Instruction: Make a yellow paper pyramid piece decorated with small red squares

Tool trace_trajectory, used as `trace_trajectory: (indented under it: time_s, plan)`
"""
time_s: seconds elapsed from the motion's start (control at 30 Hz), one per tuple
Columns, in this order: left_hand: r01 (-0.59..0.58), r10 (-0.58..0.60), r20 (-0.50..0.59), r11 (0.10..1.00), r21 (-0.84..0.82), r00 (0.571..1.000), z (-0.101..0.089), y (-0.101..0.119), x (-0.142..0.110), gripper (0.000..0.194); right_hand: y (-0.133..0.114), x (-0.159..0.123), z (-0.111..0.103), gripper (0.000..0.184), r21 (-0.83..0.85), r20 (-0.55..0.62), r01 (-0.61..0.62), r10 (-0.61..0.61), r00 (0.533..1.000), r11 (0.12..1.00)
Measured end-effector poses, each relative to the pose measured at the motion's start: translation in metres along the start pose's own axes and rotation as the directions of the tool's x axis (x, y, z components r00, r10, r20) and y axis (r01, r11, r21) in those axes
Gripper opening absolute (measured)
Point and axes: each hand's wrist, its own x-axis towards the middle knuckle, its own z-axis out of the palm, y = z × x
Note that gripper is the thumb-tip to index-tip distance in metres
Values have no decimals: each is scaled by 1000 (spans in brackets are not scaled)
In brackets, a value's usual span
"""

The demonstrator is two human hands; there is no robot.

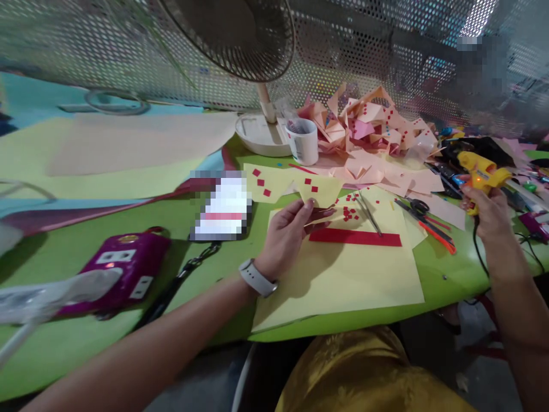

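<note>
My left hand [288, 236], with a white watch on the wrist, pinches the edge of a folded yellow paper piece [319, 191] dotted with small red squares. My right hand [490, 210] grips a yellow glue gun [479, 174] at the right, its cord hanging off the table edge. Between the hands lies a large yellow sheet [343, 274] with a red paper strip [355, 237], loose red squares [349, 213] and a thin metal tool [369, 214] on it.
On the green table [86, 337] a heap of folded pink paper shapes [373, 134] sits behind a white cup [302, 141] and a fan base [261, 133]. Scissors [422, 214] lie at the right. A magenta power strip [124, 266] sits at the left.
</note>
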Motion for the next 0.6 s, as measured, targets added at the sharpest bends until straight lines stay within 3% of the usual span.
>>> trace_trajectory:
  time_s: [0.13,0.2,0.27,0.37,0.5,0.6]
  plan:
    - [-23,23,11,1000,18,1000,-2,0,-1,34,-39,-28,48,32,220,288,-26,-40,957,975]
    - [-25,24,23,999,37,999,-3,0,-2,34,-56,-45,70,28,328,516,-68,-118,848,942]
    - [-19,18,29,999,48,999,-3,0,-3,34,-67,-61,88,27,368,611,-86,-171,773,926]
    - [-2,1,32,999,41,999,-1,2,-5,37,-70,-78,107,28,352,661,-81,-186,727,932]
    - [11,-13,28,999,42,1000,0,3,-6,38,-63,-84,115,30,284,692,-121,-116,712,951]
    - [8,-10,20,998,60,1000,0,1,-6,37,-62,-85,114,32,298,691,-116,-130,711,948]
